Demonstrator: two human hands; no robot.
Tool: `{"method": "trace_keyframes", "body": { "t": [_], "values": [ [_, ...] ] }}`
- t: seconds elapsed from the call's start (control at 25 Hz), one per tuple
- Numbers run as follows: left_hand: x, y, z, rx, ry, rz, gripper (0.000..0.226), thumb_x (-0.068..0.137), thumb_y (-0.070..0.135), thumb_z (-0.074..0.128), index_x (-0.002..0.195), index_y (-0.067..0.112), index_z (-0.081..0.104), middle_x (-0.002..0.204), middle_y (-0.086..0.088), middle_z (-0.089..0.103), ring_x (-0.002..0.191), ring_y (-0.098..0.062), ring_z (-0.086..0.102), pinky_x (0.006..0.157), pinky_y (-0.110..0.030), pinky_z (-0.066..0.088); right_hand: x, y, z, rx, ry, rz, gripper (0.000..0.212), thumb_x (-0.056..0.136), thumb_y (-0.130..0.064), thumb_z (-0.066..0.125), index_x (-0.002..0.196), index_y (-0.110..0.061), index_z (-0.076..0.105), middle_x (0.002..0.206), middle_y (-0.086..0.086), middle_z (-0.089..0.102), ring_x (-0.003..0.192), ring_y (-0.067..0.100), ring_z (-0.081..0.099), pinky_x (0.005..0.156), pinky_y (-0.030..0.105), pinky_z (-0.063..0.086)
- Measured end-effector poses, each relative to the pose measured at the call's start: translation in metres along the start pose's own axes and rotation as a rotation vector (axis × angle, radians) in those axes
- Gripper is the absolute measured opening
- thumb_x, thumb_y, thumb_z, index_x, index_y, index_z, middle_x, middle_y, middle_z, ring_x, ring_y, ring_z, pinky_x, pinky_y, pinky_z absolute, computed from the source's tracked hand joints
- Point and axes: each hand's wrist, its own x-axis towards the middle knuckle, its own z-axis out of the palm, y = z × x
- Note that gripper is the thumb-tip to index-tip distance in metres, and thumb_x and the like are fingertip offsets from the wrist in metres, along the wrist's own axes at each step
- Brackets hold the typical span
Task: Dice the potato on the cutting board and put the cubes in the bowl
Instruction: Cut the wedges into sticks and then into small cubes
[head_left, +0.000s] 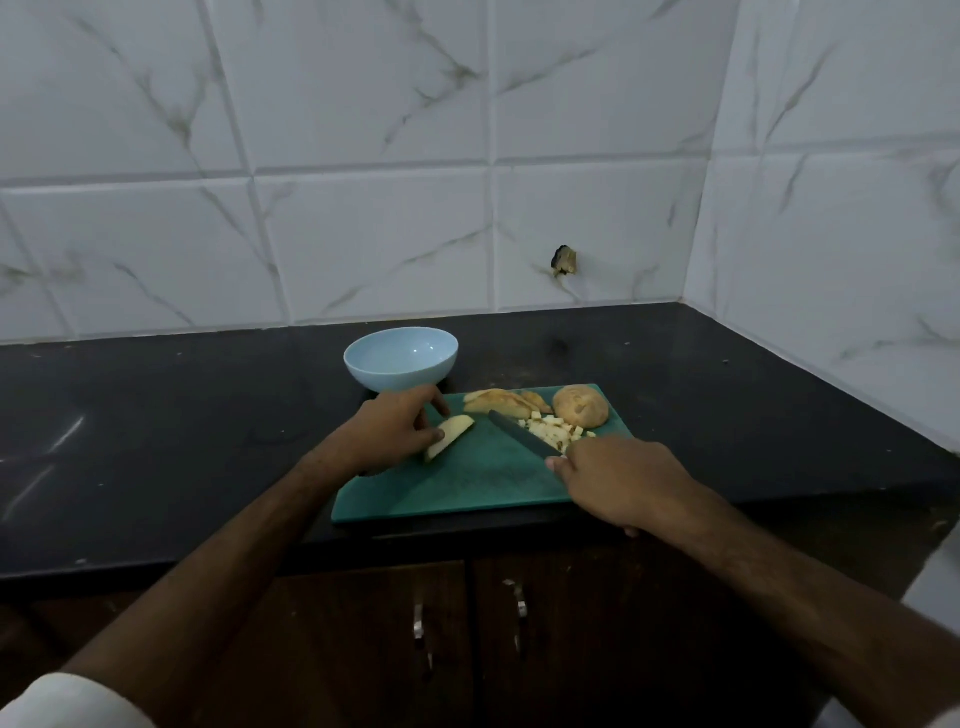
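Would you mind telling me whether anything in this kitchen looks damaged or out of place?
Yes: a wall tile behind the counter has a broken hole, dark and jagged, just above the countertop.

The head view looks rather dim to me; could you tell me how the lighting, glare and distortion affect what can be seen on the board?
Head view: dim, bluish light; the cutting board and potato cubes stay legible, though cube edges are soft. Faint glare streaks the dark counter at left. Wide-angle distortion bends the wall tile lines. The knife blade reads dark, low in contrast.
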Motion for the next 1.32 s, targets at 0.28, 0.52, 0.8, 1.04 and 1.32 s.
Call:
{"method": "trace_keyframes", "body": {
  "t": [0.28,0.52,0.8,1.04,1.32],
  "values": [
    [-0.015,-0.007,-0.003,0.024,-0.048,0.12,0.023,0.089,0.018,0.072,0.11,0.025,0.069,0.097,0.017,0.064,0.087,0.001,0.06,0.079,-0.02,0.047,0.014,-0.023,0.004,0.053,-0.054,-0.026,0.047,0.106,-0.055,0.029,0.095,-0.02,0.057,0.068,0.0,0.064,0.043,0.013,0.062,0.061,0.03,0.049],
    [-0.022,-0.007,0.023,0.06,0.171,0.098,0.031,0.084,0.056,0.069,0.109,0.039,0.063,0.11,0.021,0.061,0.103,0.003,0.055,0.093,-0.037,0.045,0.025,-0.027,0.0,0.137,-0.118,-0.024,0.046,0.106,-0.055,0.032,0.096,-0.017,0.058,0.072,0.001,0.068,0.044,0.012,0.061,0.066,0.035,0.055],
    [-0.021,-0.002,0.031,0.171,0.254,0.086,0.037,0.086,0.065,0.06,0.109,0.035,0.062,0.112,0.019,0.061,0.108,-0.002,0.053,0.095,-0.037,0.04,0.027,-0.029,-0.009,0.022,-0.009,-0.043,0.05,0.106,-0.054,0.028,0.104,-0.017,0.062,0.08,0.0,0.066,0.054,0.014,0.067,0.054,0.028,0.045],
    [-0.021,0.0,0.031,0.239,0.255,0.054,0.044,0.086,0.07,0.054,0.112,0.035,0.057,0.117,0.015,0.06,0.111,-0.006,0.053,0.092,-0.036,0.037,0.025,-0.038,-0.021,-0.046,-0.01,-0.105,0.048,0.108,-0.049,0.031,0.1,-0.014,0.064,0.072,0.0,0.058,0.053,0.012,0.055,0.07,0.033,0.046],
    [-0.02,-0.001,0.03,0.259,0.222,0.075,0.058,0.078,0.08,0.034,0.104,0.034,0.058,0.112,0.015,0.059,0.106,-0.008,0.053,0.09,-0.038,0.039,0.02,-0.055,-0.038,-0.079,-0.099,-0.09,0.047,0.109,-0.043,0.032,0.074,-0.017,0.051,0.064,-0.001,0.057,0.045,0.012,0.056,0.071,0.032,0.052]
  ]
}}
